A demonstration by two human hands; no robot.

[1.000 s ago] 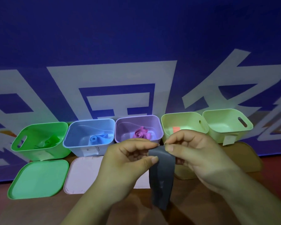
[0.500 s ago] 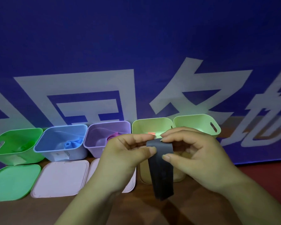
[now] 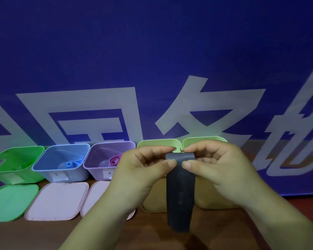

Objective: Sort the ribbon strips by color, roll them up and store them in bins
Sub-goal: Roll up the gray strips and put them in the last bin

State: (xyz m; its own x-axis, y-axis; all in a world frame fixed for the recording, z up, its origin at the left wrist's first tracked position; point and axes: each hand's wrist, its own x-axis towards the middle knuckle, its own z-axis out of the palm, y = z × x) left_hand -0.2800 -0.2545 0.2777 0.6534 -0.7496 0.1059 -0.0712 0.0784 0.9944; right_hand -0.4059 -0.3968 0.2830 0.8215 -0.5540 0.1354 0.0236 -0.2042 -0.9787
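Note:
A dark grey ribbon strip [image 3: 180,192] hangs down in front of me, its top end folded over. My left hand [image 3: 143,170] and my right hand [image 3: 219,166] both pinch that top end between thumb and fingers, side by side. Behind them five bins stand in a row: a green bin [image 3: 16,156], a blue bin [image 3: 49,159] with a blue roll [image 3: 69,164], a purple bin [image 3: 98,156] with a pink roll [image 3: 114,161], and two pale green bins [image 3: 152,143] [image 3: 202,139], mostly hidden by my hands.
Lids lie flat in front of the bins: a green lid [image 3: 11,201], two pink lids [image 3: 58,201] [image 3: 96,195] and tan lids [image 3: 154,202]. A blue banner [image 3: 152,60] with white characters stands right behind the bins. The brown tabletop [image 3: 34,235] runs along the front.
The view has shifted, so the bins sit further left and lower. My hands have moved right with the strip, and its hanging part looks a bit shorter.

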